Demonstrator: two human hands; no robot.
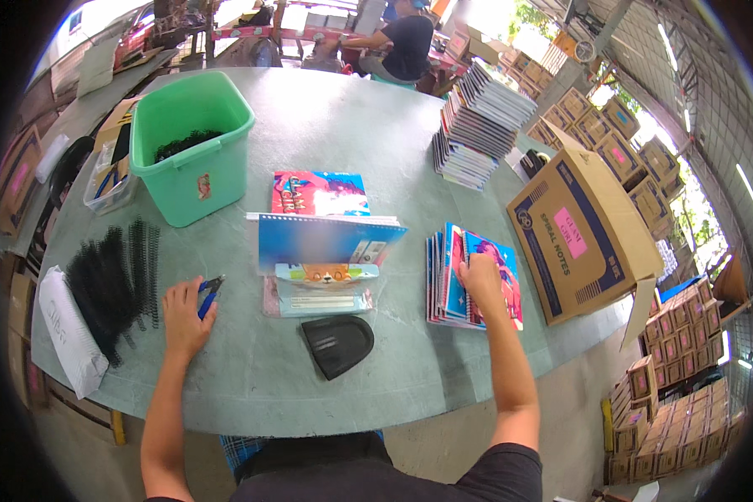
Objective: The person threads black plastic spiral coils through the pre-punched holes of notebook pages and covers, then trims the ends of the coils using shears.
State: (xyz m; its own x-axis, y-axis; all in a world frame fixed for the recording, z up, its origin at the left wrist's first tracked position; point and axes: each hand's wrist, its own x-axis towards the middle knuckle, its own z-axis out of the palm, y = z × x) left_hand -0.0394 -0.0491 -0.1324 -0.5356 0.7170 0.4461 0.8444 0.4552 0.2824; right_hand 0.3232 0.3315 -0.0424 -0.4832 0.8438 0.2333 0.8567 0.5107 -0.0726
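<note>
the left hand [184,316] lies flat and open on the grey table [343,125], fingertips touching blue-handled pliers [210,294]; black spiral coils [113,280] lie just to its left. the right hand [480,280] presses palm-down, fingers curled over the near edge (not a full grip) of a pile of notebooks [473,276]. a black pad [337,343] sits between the hands.

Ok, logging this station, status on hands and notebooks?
Left hand on blue pliers. Right hand flat on notebook stack. Nothing between.
</note>
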